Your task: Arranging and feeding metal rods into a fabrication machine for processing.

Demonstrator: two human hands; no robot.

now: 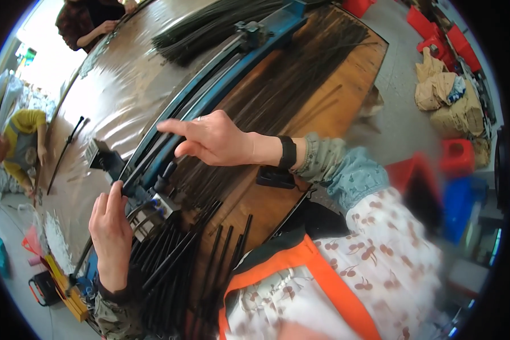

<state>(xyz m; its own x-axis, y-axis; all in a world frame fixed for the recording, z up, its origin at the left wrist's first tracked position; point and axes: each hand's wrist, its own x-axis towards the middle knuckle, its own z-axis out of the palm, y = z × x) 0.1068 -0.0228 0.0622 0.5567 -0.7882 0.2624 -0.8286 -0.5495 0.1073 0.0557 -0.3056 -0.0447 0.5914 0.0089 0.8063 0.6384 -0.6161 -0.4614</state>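
My left hand [110, 229] is at the near end of a long blue metal jig [207, 99], its fingers bent and close together. Its fingertips meet the jig's dark end; whatever lies under them is hidden. Above the jig's middle, my right hand [214, 139] points its index finger to the left, thumb apart and the other fingers curled. I see nothing held in it. A metal clamp block [161, 207] is fitted at the jig's near end, and another clamp [254, 35] sits near the far end. Long dark rods [300, 73] lie bundled along the jig's right side.
Black tubes [167, 266] fill the table's near side. Another rod bundle [201, 31] lies beyond the jig on plastic sheeting [119, 73]. Two people work across the table, one in a yellow top [25, 122]. Red bins [456, 158] and cloth sacks [442, 85] stand at right.
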